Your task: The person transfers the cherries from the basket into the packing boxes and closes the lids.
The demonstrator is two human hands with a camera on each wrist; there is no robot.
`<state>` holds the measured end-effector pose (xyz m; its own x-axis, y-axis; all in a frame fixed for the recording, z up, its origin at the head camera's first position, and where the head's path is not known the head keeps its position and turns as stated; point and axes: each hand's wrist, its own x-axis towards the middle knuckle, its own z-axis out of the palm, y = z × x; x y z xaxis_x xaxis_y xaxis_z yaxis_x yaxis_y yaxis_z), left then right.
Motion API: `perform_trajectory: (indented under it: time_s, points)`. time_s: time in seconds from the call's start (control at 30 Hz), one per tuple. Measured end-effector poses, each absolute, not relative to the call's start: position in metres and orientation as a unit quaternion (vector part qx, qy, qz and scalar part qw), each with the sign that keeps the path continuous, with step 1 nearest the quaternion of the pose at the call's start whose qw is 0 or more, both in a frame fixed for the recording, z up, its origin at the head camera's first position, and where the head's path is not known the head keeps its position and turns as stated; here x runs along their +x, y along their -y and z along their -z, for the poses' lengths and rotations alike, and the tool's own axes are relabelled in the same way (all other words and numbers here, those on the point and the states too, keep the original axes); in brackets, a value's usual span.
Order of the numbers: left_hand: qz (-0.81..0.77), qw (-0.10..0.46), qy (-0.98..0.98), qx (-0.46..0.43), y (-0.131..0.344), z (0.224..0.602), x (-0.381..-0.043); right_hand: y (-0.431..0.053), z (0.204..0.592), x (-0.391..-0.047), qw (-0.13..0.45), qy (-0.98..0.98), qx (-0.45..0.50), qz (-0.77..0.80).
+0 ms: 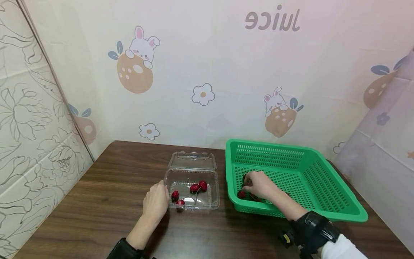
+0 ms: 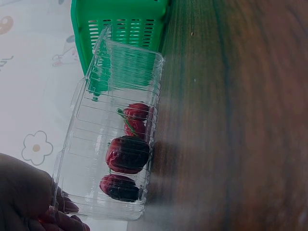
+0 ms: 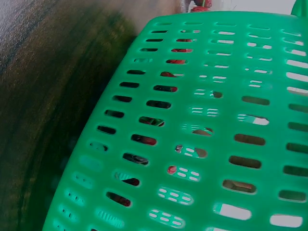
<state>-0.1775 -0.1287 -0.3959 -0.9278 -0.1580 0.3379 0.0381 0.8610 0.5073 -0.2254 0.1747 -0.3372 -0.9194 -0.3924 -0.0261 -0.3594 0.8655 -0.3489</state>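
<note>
One clear box [image 1: 212, 200] holds four cherries [image 1: 194, 187], and one green basket [image 1: 328, 187] seemingly at least two.

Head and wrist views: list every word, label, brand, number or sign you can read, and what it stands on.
"Juice", in mirror-reversed grey letters, on the wall covering.
Yellow patch on the black wrist device: too small to make out.
Grey mark at the left wrist view's left edge: too faint to read.
No readable text on the clear container or green basket.
</note>
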Motion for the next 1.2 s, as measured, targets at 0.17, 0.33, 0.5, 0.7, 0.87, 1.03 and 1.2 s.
perform_trajectory:
  time_s: [0.17, 0.33, 0.5, 0.7, 0.87, 1.03, 1.2]
  points:
    - [0.261, 0.186, 0.947, 0.032, 0.129, 0.396, -0.178, -0.175, 0.34, -0.228, 0.047, -0.966, -0.189, 0.168]
    - [0.263, 0.18, 0.947, 0.031, 0.129, 0.395, -0.177, -0.176, 0.344, -0.23, 0.047, -0.964, -0.195, 0.173]
    - [0.264, 0.177, 0.948, 0.03, 0.128, 0.395, -0.176, -0.177, 0.346, -0.231, 0.056, -0.964, -0.194, 0.174]
    - [0.261, 0.179, 0.948, 0.031, 0.128, 0.395, -0.177, -0.176, 0.348, -0.232, 0.076, -0.965, -0.18, 0.177]
    - [0.261, 0.181, 0.948, 0.03, 0.128, 0.395, -0.177, -0.176, 0.348, -0.233, 0.087, -0.966, -0.174, 0.171]
    - [0.261, 0.178, 0.948, 0.029, 0.129, 0.395, -0.177, -0.175, 0.35, -0.233, 0.091, -0.965, -0.174, 0.172]
    - [0.263, 0.179, 0.948, 0.028, 0.129, 0.396, -0.177, -0.176, 0.351, -0.232, 0.084, -0.964, -0.183, 0.174]
